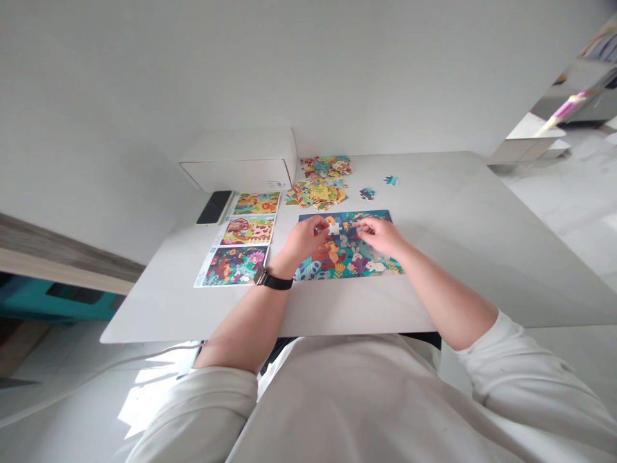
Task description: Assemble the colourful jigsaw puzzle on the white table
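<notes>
A colourful jigsaw puzzle (332, 260) lies on the white table, with animals and plants showing in its joined pieces. A pale gap or piece (334, 229) shows in its upper part. My left hand (308, 235), with a dark watch on the wrist, rests over the puzzle's upper left, fingers curled and pressed together beside the pale spot; anything between them is hidden. To the right, my right hand (380, 234) is over the puzzle's upper right with thumb and fingertips close together. Whether it holds a piece is too small to tell.
Heaps of loose pieces (318, 193) lie behind the puzzle, and small clusters (367, 193) sit to their right. At the left are a picture sheet (247, 230), a phone (214, 208) and a white box (241, 172). The table (482, 257) meets a wall behind.
</notes>
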A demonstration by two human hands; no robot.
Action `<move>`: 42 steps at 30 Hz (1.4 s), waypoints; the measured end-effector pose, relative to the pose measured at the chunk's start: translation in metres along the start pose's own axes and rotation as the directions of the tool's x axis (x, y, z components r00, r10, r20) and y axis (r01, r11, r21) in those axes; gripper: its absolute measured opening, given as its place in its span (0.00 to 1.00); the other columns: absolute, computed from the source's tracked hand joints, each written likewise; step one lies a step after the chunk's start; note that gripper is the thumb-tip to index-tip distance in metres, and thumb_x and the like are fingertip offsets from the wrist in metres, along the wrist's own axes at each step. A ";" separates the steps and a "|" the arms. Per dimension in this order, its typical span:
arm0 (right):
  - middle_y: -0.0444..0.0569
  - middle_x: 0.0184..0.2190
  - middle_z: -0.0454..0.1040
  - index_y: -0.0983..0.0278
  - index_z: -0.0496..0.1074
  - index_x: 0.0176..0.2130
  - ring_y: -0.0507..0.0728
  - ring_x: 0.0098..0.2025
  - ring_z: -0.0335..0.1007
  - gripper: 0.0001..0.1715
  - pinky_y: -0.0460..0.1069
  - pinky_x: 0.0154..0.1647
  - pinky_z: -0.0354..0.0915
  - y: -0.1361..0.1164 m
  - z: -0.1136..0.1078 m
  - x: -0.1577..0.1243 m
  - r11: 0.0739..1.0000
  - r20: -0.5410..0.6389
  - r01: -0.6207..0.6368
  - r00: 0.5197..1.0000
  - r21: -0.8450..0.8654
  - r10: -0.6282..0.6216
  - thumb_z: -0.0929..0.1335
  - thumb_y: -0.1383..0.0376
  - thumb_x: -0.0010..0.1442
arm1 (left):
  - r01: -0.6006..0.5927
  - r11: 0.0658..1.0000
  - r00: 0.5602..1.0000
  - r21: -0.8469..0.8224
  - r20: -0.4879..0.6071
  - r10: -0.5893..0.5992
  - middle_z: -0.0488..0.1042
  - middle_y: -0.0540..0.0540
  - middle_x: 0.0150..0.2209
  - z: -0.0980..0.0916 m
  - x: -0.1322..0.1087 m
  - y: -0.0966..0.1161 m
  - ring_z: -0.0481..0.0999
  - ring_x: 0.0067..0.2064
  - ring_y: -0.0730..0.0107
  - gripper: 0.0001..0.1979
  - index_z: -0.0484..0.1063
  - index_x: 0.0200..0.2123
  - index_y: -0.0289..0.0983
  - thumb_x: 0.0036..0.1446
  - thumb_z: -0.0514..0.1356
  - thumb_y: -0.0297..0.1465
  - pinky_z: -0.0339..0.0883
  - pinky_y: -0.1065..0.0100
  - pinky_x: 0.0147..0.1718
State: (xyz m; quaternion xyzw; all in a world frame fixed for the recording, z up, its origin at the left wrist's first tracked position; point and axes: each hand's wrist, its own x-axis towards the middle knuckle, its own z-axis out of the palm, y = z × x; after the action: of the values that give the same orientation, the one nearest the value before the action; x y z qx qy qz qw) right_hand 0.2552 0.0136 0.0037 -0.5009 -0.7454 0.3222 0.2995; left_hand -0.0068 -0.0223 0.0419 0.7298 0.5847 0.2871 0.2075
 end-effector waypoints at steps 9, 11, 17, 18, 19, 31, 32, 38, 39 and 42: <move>0.48 0.40 0.88 0.57 0.85 0.52 0.59 0.42 0.84 0.15 0.53 0.50 0.75 -0.002 0.009 0.000 0.975 0.006 -0.039 0.999 -0.217 0.041 0.73 0.67 0.67 | -0.260 0.958 0.960 0.121 0.142 0.243 0.84 0.40 0.50 0.017 0.003 -0.011 0.83 0.52 0.55 0.15 0.84 0.49 0.37 0.59 0.65 0.25 0.75 0.59 0.57; 0.48 0.42 0.88 0.57 0.85 0.53 0.60 0.43 0.85 0.16 0.54 0.52 0.76 -0.002 0.010 0.000 0.972 0.008 -0.035 0.999 -0.232 0.037 0.73 0.67 0.67 | -0.298 0.947 0.948 0.118 0.154 0.279 0.84 0.40 0.50 0.019 0.003 -0.013 0.83 0.53 0.54 0.16 0.84 0.50 0.38 0.60 0.64 0.25 0.75 0.58 0.58; 0.49 0.46 0.88 0.57 0.85 0.55 0.60 0.47 0.86 0.17 0.54 0.56 0.76 -0.006 0.009 -0.001 0.962 0.015 -0.010 1.000 -0.273 0.014 0.73 0.66 0.68 | -0.417 0.905 0.892 0.080 0.230 0.390 0.84 0.42 0.56 0.021 0.003 -0.016 0.82 0.59 0.55 0.20 0.85 0.52 0.39 0.59 0.61 0.23 0.74 0.57 0.64; 0.49 0.47 0.88 0.57 0.85 0.55 0.60 0.48 0.86 0.18 0.54 0.57 0.76 -0.006 0.009 -0.002 0.961 0.020 -0.004 1.000 -0.278 0.010 0.73 0.67 0.68 | -0.431 0.899 0.882 0.081 0.246 0.401 0.84 0.42 0.57 0.021 0.003 -0.016 0.81 0.60 0.55 0.21 0.85 0.52 0.39 0.60 0.61 0.23 0.73 0.56 0.65; 0.49 0.47 0.88 0.57 0.84 0.55 0.60 0.48 0.86 0.18 0.53 0.57 0.75 -0.007 0.008 -0.002 0.959 0.025 0.003 1.000 -0.282 0.004 0.73 0.67 0.67 | -0.442 0.893 0.874 0.085 0.262 0.408 0.83 0.42 0.59 0.021 0.003 -0.017 0.81 0.61 0.55 0.21 0.85 0.53 0.39 0.60 0.61 0.23 0.72 0.56 0.66; 0.51 0.45 0.88 0.58 0.86 0.48 0.63 0.48 0.85 0.13 0.57 0.57 0.75 -0.009 0.004 -0.002 0.959 0.007 0.066 0.998 -0.276 -0.067 0.76 0.68 0.64 | -0.410 0.908 0.878 0.092 0.308 0.365 0.81 0.41 0.63 0.018 -0.001 -0.010 0.79 0.65 0.52 0.18 0.85 0.54 0.42 0.64 0.64 0.29 0.67 0.52 0.70; 0.51 0.45 0.88 0.58 0.86 0.48 0.63 0.47 0.85 0.13 0.57 0.57 0.75 -0.008 0.004 -0.002 0.965 0.001 0.063 0.998 -0.254 -0.065 0.76 0.69 0.63 | -0.404 0.911 0.881 0.087 0.307 0.361 0.80 0.41 0.63 0.019 -0.001 -0.010 0.78 0.65 0.52 0.18 0.85 0.55 0.42 0.64 0.64 0.29 0.67 0.52 0.70; 0.47 0.38 0.86 0.59 0.84 0.50 0.58 0.38 0.81 0.16 0.53 0.49 0.75 0.002 0.006 0.001 0.998 -0.073 -0.012 0.997 -0.068 0.007 0.75 0.67 0.62 | -0.333 0.938 0.926 0.091 0.221 0.307 0.82 0.40 0.59 0.019 0.001 -0.011 0.80 0.62 0.53 0.22 0.81 0.60 0.39 0.64 0.62 0.27 0.71 0.56 0.66; 0.47 0.37 0.85 0.59 0.84 0.50 0.57 0.37 0.80 0.17 0.53 0.47 0.74 0.003 0.005 0.002 0.999 -0.102 -0.020 0.995 -0.037 0.016 0.75 0.66 0.61 | -0.302 0.947 0.941 0.109 0.194 0.277 0.82 0.39 0.59 0.019 0.001 -0.012 0.81 0.61 0.53 0.23 0.80 0.61 0.39 0.64 0.62 0.27 0.71 0.56 0.65; 0.47 0.37 0.83 0.61 0.82 0.51 0.56 0.34 0.76 0.18 0.51 0.41 0.73 0.004 -0.001 0.005 0.994 -0.155 -0.043 0.986 0.100 0.058 0.74 0.63 0.61 | -0.218 0.966 0.972 0.136 0.122 0.202 0.82 0.38 0.59 0.018 0.002 -0.011 0.81 0.60 0.52 0.24 0.78 0.63 0.37 0.65 0.63 0.28 0.72 0.57 0.63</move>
State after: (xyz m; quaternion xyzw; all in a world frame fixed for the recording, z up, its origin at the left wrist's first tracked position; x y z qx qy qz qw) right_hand 0.2566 0.0192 0.0017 -0.5285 -0.6901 0.3246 0.3728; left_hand -0.0028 -0.0168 0.0213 0.8156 0.5117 0.2233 0.1520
